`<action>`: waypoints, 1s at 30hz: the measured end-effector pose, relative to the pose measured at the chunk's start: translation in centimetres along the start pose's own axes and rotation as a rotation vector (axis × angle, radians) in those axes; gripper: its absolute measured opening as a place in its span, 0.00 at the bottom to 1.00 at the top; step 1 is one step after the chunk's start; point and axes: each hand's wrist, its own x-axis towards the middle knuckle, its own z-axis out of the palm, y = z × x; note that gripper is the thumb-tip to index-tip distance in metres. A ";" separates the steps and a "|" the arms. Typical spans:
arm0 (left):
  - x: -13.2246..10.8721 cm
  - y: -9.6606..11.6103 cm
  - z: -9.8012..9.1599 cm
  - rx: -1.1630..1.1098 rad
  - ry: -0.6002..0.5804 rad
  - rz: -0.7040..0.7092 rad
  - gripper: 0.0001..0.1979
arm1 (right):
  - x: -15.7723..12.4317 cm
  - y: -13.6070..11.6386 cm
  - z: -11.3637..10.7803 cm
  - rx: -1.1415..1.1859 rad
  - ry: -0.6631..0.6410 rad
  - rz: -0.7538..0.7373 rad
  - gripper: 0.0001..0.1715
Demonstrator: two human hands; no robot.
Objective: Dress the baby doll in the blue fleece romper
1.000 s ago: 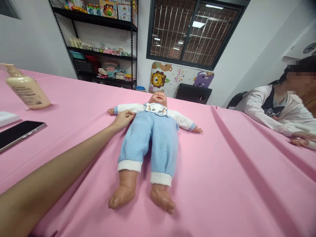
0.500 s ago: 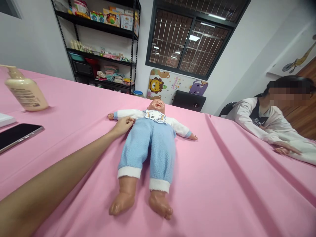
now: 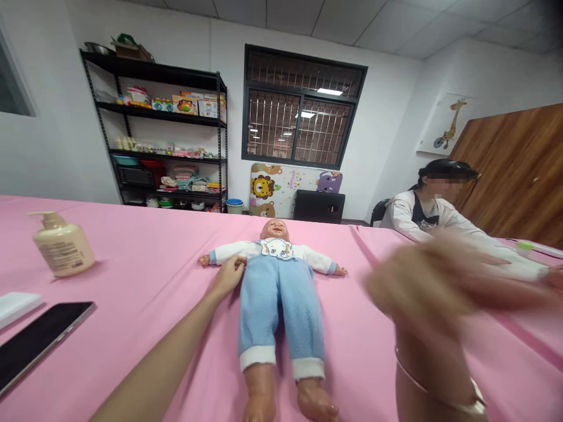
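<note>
A baby doll [image 3: 278,293] lies on its back on the pink-covered table, head away from me and arms spread. It wears fuzzy light blue trousers with white cuffs and a white top with an animal-face bib [image 3: 278,249]; its feet are bare. My left hand [image 3: 229,274] rests at the doll's side under its outstretched arm, the fingers curled in against the clothing there. Raised to the right of the doll, clear of it, is my right hand [image 3: 422,287], smeared by motion, so its fingers cannot be read. A thin bracelet [image 3: 411,375] circles that wrist.
A pump bottle [image 3: 64,246], a white flat object [image 3: 20,306] and a phone [image 3: 41,340] lie to the left. Across the table at right sits a person [image 3: 409,211], arms on the cloth. Behind stand a black shelf rack [image 3: 162,155] and a black chair [image 3: 319,205].
My right hand has come into view at the right, moving fast. My left hand stays at the doll's side. The camera has tilted upward and levelled.
</note>
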 end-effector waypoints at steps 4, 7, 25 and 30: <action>0.1 -0.4 0.2 -0.119 -0.024 0.051 0.14 | -0.5 1.7 0.6 -0.002 0.104 0.163 0.17; 0.1 -0.7 0.3 -0.168 -0.099 0.069 0.16 | -2.1 5.3 2.8 -0.044 0.165 0.329 0.19; 1.7 -3.1 -0.9 -0.184 0.259 -0.154 0.12 | -8.2 -7.8 6.5 -0.239 -0.324 -0.368 0.10; 1.6 -2.7 -0.8 -0.216 0.216 -0.166 0.12 | -10.5 -9.7 8.9 -0.609 -0.325 -0.633 0.10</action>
